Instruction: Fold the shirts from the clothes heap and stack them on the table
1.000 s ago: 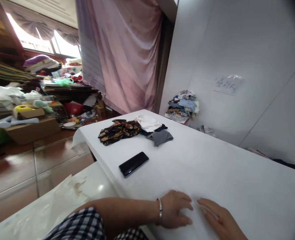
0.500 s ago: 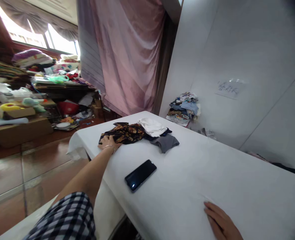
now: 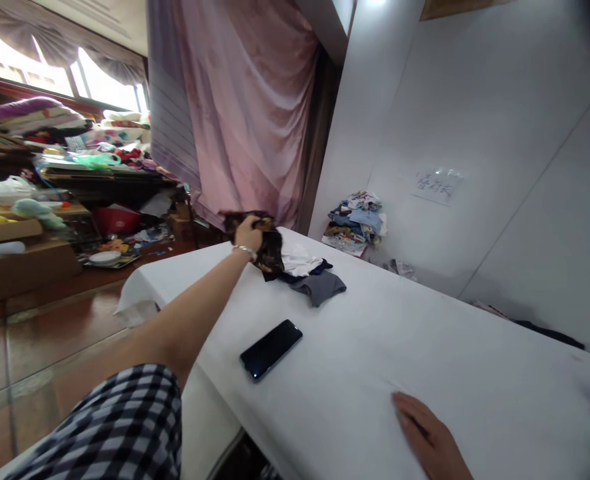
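Observation:
My left hand (image 3: pixel 248 235) is closed on a dark garment with a brown-gold pattern (image 3: pixel 271 255), raised off the far end of the white-covered table (image 3: pixel 359 353). The garment's lower part hangs down against a white cloth (image 3: pixel 299 260). Just in front of these lies a grey garment (image 3: pixel 322 288), with dark navy fabric showing between them. My right hand (image 3: pixel 427 427) rests on the near part of the table, fingers stretched out and holding nothing. Between my two arms a black smartphone (image 3: pixel 271 349) lies face up.
Beyond the table, a pile of folded clothes (image 3: pixel 357 219) stands against the white wall (image 3: pixel 475 107). A pink curtain (image 3: pixel 249 107) hangs behind the far end. Cardboard boxes (image 3: pixel 29 270) and household clutter fill the left side above a tiled floor (image 3: pixel 49 327).
My left hand has gripped the patterned garment and lifted it up and away from the tabletop. The right hand stays on the table. The view has shifted slightly to the right.

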Tool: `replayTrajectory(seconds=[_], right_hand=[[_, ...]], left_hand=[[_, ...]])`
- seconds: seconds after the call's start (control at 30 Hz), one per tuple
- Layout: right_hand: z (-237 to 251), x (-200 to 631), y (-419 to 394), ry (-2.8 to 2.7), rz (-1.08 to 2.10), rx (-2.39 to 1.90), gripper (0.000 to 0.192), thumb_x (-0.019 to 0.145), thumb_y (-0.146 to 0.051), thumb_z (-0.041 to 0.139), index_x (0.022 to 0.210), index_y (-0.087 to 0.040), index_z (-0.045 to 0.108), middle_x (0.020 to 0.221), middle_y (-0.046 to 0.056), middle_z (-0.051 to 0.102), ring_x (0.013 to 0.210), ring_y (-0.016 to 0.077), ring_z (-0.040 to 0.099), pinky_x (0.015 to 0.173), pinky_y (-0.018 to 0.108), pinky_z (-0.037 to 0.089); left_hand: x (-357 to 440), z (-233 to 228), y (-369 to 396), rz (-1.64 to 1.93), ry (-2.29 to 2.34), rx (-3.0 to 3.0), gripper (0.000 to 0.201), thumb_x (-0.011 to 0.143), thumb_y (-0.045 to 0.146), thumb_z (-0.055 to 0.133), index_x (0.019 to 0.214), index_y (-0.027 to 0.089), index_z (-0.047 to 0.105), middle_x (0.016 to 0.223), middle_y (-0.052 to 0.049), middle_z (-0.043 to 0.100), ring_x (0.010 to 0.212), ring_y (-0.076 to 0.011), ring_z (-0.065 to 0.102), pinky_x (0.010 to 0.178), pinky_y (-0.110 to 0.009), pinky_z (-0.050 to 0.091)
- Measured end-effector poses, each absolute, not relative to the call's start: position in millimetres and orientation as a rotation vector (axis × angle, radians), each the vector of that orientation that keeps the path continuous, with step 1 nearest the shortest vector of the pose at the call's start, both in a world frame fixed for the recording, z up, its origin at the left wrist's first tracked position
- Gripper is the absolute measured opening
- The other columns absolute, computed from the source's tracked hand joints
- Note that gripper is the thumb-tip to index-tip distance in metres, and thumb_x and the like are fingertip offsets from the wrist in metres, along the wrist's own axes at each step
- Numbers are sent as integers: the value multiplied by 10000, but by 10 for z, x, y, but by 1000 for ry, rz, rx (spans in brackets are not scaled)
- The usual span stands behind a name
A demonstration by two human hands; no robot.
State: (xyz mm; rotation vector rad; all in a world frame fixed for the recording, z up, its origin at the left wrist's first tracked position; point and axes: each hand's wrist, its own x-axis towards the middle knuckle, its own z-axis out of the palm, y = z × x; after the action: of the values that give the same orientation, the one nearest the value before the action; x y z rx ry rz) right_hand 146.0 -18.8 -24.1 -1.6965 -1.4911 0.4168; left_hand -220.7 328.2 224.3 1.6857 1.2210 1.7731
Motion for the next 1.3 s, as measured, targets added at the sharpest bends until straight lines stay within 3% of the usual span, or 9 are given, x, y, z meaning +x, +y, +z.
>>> replayTrajectory(seconds=[0.1,0.17,0.27,0.33,0.5,0.63,0.8,1.03,1.3], right_hand=[[-175,1453,-179,-1176,647,-1555,445,751,-491,669,1126,-250,682,1210,96,651,1159,299,579,1018,450,448],[-102,1475,-183,-918,758,-1380,564,736,-487,694,1244,-265,592,1223,110,641,1122,296,603,978,467,475],[41,1575,-227,-616,909,-1085,675,746,-489,689,1359,-380,426,1240,74,632,1027,273,655,854,485,535],[124,1690,-282,-489,993,-930,613,752,-501,673,1318,-395,463,1181,46,665,996,260,667,818,474,549],[221,1979,-418,-176,1115,-879,326,840,-428,531,977,-174,683,916,88,740,900,266,695,800,423,567],[277,2058,-447,-129,1148,-830,307,846,-348,493,961,-137,684,851,106,744,850,266,706,776,421,571],[321,2026,-453,-119,1044,-808,349,865,-417,470,965,-164,689,801,84,744,864,263,701,801,408,566],[268,2096,-438,-80,913,-849,353,869,-452,450,908,-176,667,747,61,733,811,237,699,740,363,572],[197,2456,-575,-15,418,-735,308,871,-419,392,879,-231,637,791,0,726,829,167,692,825,332,546]], left_hand=[[-1483,2318,2963,1661,984,1965,212,837,178,586,1043,136,613,1072,-65,639,1019,-198,583,941,-418,468],[-890,2211,2589,1545,765,2122,275,757,28,566,994,150,637,1062,-51,664,1048,-172,574,1010,-361,423],[-102,1813,1838,1211,280,2380,328,710,47,584,1012,159,647,1129,-78,659,1087,-182,576,1021,-337,416],[232,1463,1304,953,8,2467,389,677,145,674,1064,181,643,1206,-96,636,1156,-217,554,1043,-369,400],[403,772,485,614,-106,2517,447,741,334,679,1171,239,600,1393,-96,503,1309,-245,425,1103,-457,308],[314,585,594,721,231,2622,391,797,261,606,1185,210,590,1393,-111,499,1318,-241,407,1111,-460,288],[263,469,1033,695,831,2499,580,731,268,662,1289,221,510,1475,-119,391,1360,-296,331,1110,-518,246],[232,302,1429,761,1081,1987,191,750,176,514,846,217,675,958,-61,703,1004,-229,614,961,-359,433],[45,247,1741,1069,1045,1240,311,811,232,377,1020,183,602,901,-79,706,855,-204,658,786,-353,529]])
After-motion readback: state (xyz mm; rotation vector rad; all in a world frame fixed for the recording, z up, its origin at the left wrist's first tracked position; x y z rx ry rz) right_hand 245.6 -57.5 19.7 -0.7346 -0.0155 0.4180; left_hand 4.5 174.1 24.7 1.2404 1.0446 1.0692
